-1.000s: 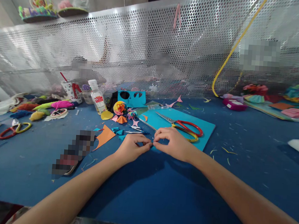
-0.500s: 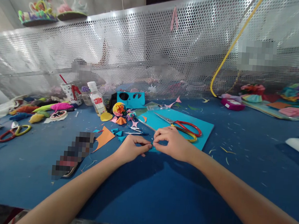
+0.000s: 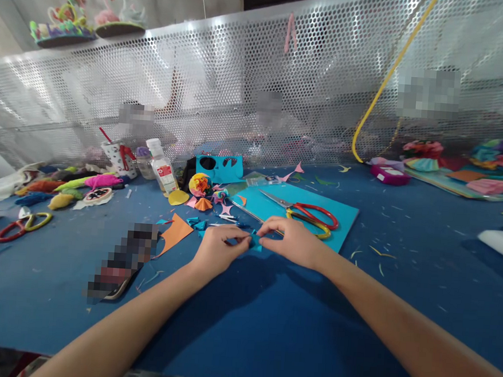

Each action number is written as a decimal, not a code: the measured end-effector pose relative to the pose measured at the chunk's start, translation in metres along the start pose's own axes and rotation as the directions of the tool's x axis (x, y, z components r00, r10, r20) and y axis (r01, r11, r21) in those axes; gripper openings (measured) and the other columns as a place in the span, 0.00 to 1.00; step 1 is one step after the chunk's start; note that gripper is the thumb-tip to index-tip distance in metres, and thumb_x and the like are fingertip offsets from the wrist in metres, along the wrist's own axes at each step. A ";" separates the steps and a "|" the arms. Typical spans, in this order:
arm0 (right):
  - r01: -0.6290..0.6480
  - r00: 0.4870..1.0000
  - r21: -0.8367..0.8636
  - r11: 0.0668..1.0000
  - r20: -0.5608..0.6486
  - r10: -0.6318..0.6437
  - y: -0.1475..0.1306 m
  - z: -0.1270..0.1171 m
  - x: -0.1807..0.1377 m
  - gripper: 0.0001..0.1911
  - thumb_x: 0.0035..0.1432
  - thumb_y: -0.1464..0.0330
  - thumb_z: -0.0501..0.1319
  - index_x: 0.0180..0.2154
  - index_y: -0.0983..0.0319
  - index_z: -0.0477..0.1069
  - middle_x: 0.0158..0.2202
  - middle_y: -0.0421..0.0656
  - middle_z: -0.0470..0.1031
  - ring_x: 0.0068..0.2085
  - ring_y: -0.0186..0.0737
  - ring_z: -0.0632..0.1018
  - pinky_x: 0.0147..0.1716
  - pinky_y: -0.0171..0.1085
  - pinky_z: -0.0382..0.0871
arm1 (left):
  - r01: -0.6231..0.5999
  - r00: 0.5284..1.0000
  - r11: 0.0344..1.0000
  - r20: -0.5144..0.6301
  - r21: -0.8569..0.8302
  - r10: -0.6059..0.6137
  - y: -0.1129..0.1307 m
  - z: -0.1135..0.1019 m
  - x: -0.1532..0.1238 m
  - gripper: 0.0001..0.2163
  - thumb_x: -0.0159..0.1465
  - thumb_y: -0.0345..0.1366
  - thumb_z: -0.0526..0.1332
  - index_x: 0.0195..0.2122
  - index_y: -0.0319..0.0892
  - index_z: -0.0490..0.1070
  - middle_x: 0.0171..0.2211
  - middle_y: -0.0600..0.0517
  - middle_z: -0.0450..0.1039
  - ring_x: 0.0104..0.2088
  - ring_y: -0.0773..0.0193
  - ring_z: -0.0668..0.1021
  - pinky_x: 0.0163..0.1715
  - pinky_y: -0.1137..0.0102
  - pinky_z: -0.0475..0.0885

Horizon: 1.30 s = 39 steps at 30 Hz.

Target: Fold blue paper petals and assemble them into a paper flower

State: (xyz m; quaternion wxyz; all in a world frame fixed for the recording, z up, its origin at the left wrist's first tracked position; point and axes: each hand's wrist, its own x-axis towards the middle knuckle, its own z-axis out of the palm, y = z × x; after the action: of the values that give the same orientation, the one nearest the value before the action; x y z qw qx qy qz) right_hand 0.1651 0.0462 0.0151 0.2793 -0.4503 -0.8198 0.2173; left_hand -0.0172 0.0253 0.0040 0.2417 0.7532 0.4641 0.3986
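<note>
A small folded piece of blue paper is held just above the table between my two hands. My left hand pinches its left side between thumb and forefinger. On the other side, the thumb and bent fingers of my right hand close on its right edge. Behind my right hand, scissors with red and yellow handles rest on a sheet of bright blue paper. To the left of my left hand are several small blue folded paper pieces and an orange paper offcut.
A phone lies to the left, with a second pair of scissors beyond it. A glue bottle, a multicoloured paper ball and a patterned cup stand farther back. A perforated metal screen borders the table's far side.
My fingertips have moved slightly apart, and more of the blue paper piece shows between them. My left hand has shifted a little to the left. The scissors and phone stay put.
</note>
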 end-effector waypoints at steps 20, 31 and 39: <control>0.218 0.975 -0.055 0.974 -0.036 -0.220 -0.003 -0.004 -0.003 0.05 0.55 0.69 0.58 0.29 0.57 0.73 0.37 0.40 0.74 0.40 0.40 0.72 0.46 0.47 0.52 | 0.136 0.990 0.972 0.063 -0.194 -0.126 -0.005 -0.002 0.002 0.11 0.54 0.41 0.62 0.27 0.36 0.75 0.25 0.50 0.71 0.21 0.70 0.71 0.20 0.75 0.74; 0.287 0.958 -0.044 0.957 0.013 -0.287 -0.005 -0.006 -0.003 0.06 0.56 0.68 0.58 0.30 0.57 0.73 0.38 0.40 0.73 0.42 0.39 0.72 0.45 0.46 0.51 | 0.123 0.988 0.985 0.107 -0.124 -0.110 0.000 -0.005 0.002 0.12 0.52 0.42 0.64 0.26 0.36 0.74 0.22 0.52 0.70 0.19 0.71 0.71 0.19 0.76 0.71; 0.237 0.968 -0.110 0.965 -0.062 -0.245 -0.006 -0.003 -0.003 0.03 0.53 0.69 0.58 0.30 0.57 0.71 0.35 0.39 0.74 0.39 0.40 0.72 0.46 0.47 0.49 | 0.041 0.998 0.998 0.042 -0.041 -0.039 -0.002 -0.003 0.001 0.09 0.56 0.39 0.60 0.27 0.39 0.77 0.25 0.50 0.72 0.22 0.69 0.71 0.21 0.76 0.70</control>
State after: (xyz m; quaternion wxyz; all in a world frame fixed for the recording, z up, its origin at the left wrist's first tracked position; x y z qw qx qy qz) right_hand 0.1651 0.0409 0.0199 0.3110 -0.3688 -0.8674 0.1224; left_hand -0.0208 0.0270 0.0048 0.2749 0.7464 0.4656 0.3879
